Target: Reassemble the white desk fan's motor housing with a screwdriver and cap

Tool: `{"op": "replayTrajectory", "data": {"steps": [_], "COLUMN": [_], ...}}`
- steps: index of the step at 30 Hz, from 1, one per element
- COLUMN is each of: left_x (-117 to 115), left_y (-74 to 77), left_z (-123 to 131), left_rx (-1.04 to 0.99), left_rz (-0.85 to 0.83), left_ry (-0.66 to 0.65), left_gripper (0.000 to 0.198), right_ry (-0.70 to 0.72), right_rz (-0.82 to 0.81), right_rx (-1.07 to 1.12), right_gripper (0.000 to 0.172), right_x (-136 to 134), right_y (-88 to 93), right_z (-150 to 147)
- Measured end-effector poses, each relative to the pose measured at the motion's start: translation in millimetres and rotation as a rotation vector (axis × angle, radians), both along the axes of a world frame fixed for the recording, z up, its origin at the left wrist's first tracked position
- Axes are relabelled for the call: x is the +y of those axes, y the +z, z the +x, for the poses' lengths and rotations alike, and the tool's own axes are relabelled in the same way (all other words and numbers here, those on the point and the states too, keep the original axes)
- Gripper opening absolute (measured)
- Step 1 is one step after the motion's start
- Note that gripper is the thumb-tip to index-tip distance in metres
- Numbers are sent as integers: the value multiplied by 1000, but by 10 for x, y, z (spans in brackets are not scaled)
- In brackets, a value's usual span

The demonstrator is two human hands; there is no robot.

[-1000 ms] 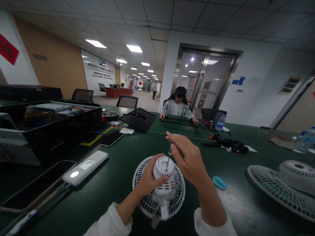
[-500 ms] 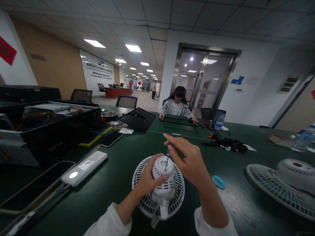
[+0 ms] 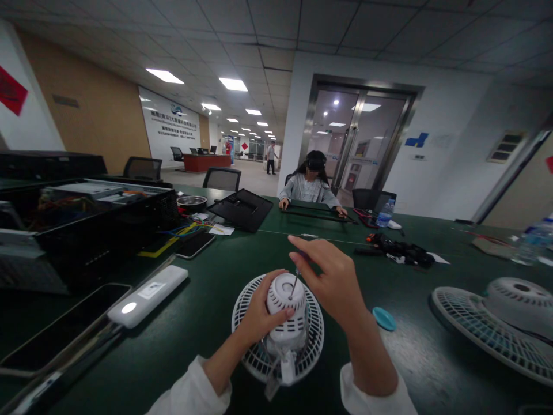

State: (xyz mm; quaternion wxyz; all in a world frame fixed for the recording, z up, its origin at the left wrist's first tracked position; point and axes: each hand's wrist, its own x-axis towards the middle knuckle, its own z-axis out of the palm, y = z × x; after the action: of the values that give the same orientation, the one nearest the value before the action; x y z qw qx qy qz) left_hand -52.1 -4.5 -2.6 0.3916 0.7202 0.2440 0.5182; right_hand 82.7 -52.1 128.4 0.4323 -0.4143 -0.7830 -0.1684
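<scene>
My left hand (image 3: pixel 261 305) wraps around a white vented fan motor housing (image 3: pixel 286 295), which stands upright on a round white fan grille (image 3: pixel 259 360) lying on the dark green table (image 3: pixel 194 323). My right hand (image 3: pixel 330 282) pinches a small screwdriver, its thin shaft (image 3: pixel 294 286) angled down into the top of the housing. The fingers hide most of the screwdriver's handle. The tip sits in a recess on the housing's top, and its end is hard to make out.
A second white fan (image 3: pixel 488 325) and a small teal lid (image 3: pixel 384 319) lie to my right. A white power bank (image 3: pixel 147 289) and phones lie to my left, beside an open black computer case (image 3: pixel 86 227) with wires. A co-worker (image 3: pixel 310 187) sits across the table.
My right hand's fingers have shifted around the screwdriver, now covering more of its handle. The shaft stays in the housing, and the view has tilted slightly.
</scene>
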Motion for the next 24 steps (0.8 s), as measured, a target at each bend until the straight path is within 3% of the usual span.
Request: {"op": "replayTrajectory", "data": {"steps": [3,8,11,15,24], "left_x": [-4,-15,-19,-24,-23], "left_y": [2,26,31,28,28], "left_z": [-2,-4,-3,-4,-8], "left_rx": [-8,-24,-25,-8,-4], "left_rz": [-8,-25,-27,-30,-25], "left_ry": [-7,-22,-18,-9,-7], "left_gripper": [60,60,61,61,61], "right_ry": [-70,49,65,-39,19], "right_rz": [0,-74,-53,3,-117], "right_rx": [-16,23,15,-6,14], "right_gripper": [30,36,29,21,36], "right_x": [27,-13,-27,-1,-14], "right_y": [-12,34,37,12,22], "right_z": [-5,12,7,-13,-8]}}
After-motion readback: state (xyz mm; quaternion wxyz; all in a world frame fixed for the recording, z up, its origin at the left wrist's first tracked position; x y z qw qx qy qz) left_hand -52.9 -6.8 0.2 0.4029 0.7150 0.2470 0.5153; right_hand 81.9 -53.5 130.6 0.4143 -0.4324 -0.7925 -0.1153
